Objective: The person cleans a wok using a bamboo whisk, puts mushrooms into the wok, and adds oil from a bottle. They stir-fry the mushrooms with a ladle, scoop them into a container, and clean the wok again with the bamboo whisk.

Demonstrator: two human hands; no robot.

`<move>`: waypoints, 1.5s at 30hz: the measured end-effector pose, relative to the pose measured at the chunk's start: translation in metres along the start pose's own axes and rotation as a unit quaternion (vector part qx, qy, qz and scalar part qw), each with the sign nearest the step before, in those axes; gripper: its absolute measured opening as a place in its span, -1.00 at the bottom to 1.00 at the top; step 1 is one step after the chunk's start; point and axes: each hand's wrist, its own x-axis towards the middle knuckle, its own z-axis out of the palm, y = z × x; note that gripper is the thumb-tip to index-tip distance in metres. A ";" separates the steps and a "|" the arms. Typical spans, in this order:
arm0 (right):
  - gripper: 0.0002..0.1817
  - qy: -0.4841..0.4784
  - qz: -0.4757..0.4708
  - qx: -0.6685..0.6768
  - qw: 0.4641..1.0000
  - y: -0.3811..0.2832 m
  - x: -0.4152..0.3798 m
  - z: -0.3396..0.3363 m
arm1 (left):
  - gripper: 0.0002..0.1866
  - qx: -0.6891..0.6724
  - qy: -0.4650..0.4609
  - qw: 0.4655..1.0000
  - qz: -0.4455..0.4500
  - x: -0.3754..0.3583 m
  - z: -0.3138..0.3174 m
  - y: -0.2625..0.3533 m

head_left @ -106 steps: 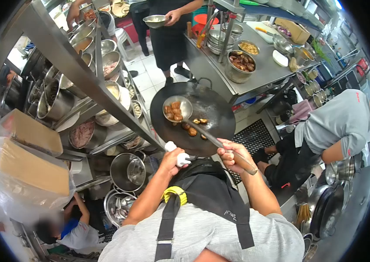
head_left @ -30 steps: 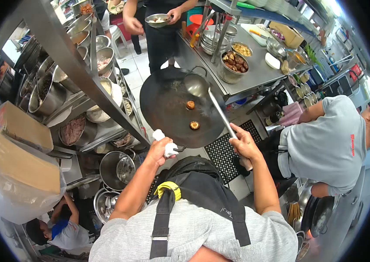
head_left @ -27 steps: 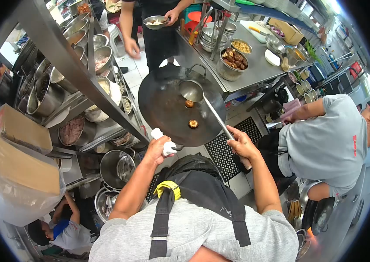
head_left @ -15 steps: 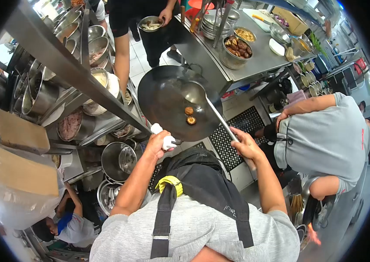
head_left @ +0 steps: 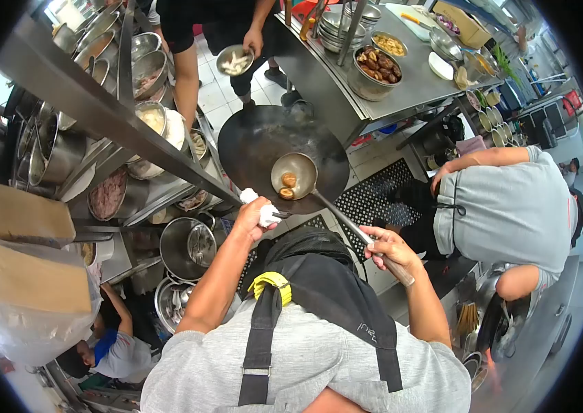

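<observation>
My left hand is closed round the handle of a big dark wok, with a folded white cloth between palm and handle. In my right hand, the fingers wrap the long handle of a metal ladle. The ladle's bowl is down in the near part of the wok. Two round brown pieces, which look like mushroom caps, lie in that bowl. The rest of the wok's inside is bare and dark.
A co-worker's hand holds a metal bowl of pale pieces beyond the wok. Food pots and a slanting metal post stand left. A steel counter bears a pot of brown food. Another person stands right.
The ladle has come down and toward me, and the two brown pieces are now inside its bowl. The co-worker's bowl has tilted and moved slightly lower. My left hand has barely moved.
</observation>
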 end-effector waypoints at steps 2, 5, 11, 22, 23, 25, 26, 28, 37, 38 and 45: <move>-0.34 -0.025 0.011 0.058 0.998 0.007 -0.001 0.003 | -0.86 0.005 0.002 1.000 -0.003 0.003 -0.001 -0.003; -0.38 -0.083 0.014 0.150 0.985 0.013 0.004 0.007 | -0.87 0.013 -0.010 1.000 -0.004 0.005 -0.004 -0.005; -0.40 -0.080 -0.059 0.211 0.972 -0.030 -0.015 0.017 | -0.86 -0.015 -0.023 1.000 -0.009 -0.021 0.005 -0.007; -0.25 0.261 -0.418 -0.196 0.848 -0.153 0.054 -0.029 | -0.84 -0.005 -0.089 0.996 0.015 -0.070 0.028 -0.006; -0.26 0.286 -0.410 -0.215 0.839 -0.156 0.062 -0.034 | -0.84 -0.004 -0.093 0.995 0.022 -0.074 0.028 -0.006; -0.25 0.308 -0.397 -0.215 0.837 -0.158 0.069 -0.036 | -0.84 -0.016 -0.083 0.996 0.017 -0.084 0.030 -0.005; -0.26 0.313 -0.404 -0.232 0.828 -0.158 0.072 -0.039 | -0.83 -0.011 -0.087 0.996 0.022 -0.087 0.029 -0.006; -0.27 0.334 -0.411 -0.268 0.805 -0.158 0.073 -0.040 | -0.82 -0.005 -0.094 0.995 0.025 -0.095 0.027 -0.006; -0.30 0.423 -0.413 -0.365 0.720 -0.148 0.074 -0.039 | -0.81 0.024 -0.119 0.992 0.021 -0.118 0.026 0.000; -0.30 0.438 -0.432 -0.380 0.691 -0.146 0.077 -0.042 | -0.81 0.027 -0.114 0.993 0.025 -0.118 0.024 -0.001; -0.29 0.457 -0.502 -0.361 0.639 -0.093 0.041 0.001 | -0.77 0.095 -0.117 0.988 0.010 -0.124 0.010 0.010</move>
